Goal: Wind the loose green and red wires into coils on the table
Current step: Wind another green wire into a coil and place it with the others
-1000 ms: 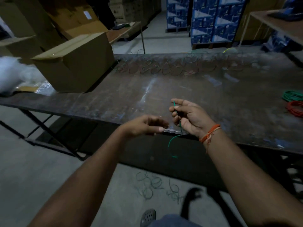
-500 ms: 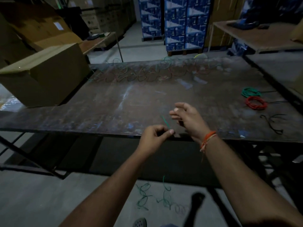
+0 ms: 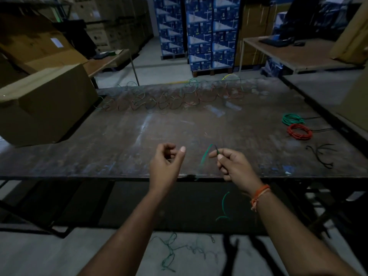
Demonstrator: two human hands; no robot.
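Note:
My right hand (image 3: 232, 166) pinches the end of a green wire (image 3: 205, 157) over the table's near edge; the wire drops past the edge, loops below (image 3: 224, 206) and trails onto the floor (image 3: 169, 250). To its left my left hand (image 3: 166, 162) hovers with fingers curled and thumb up, holding nothing I can see. A wound green coil (image 3: 292, 118) and a wound red coil (image 3: 299, 131) lie at the table's right. Tangled loose green and red wires (image 3: 169, 98) stretch along the far edge.
A large cardboard box (image 3: 45, 104) stands on the dark table (image 3: 119, 140) at the left. Black ties (image 3: 320, 154) lie near the right front. Another table (image 3: 298, 54) and stacked blue cartons (image 3: 211, 32) stand behind.
My hands have drawn apart: the left let go of the green wire and moved left, the right now pinches the wire's end. The view tilted up slightly.

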